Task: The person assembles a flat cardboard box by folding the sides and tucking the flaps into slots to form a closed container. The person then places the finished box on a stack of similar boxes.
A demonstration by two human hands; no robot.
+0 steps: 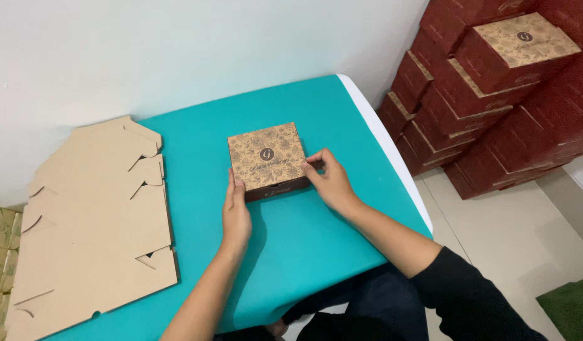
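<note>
Head view: teal table (291, 252); stack of red boxes (493, 95) on floor at right; flat cardboard sheets (95, 221) at left; small box (269, 159) mid-table, gripped by left hand (236, 211) and right hand (329, 180) at its 2 sides.

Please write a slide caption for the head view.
Both hands, left and right, steady a patterned box on a teal table.

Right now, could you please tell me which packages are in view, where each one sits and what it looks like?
Square dark red box with tan floral-patterned lid: centre of the teal table, between left hand and right hand.
Stack of matching dark red boxes: on the floor, right, against the wall.
Pile of flat tan cardboard blanks: table's left side.
</note>
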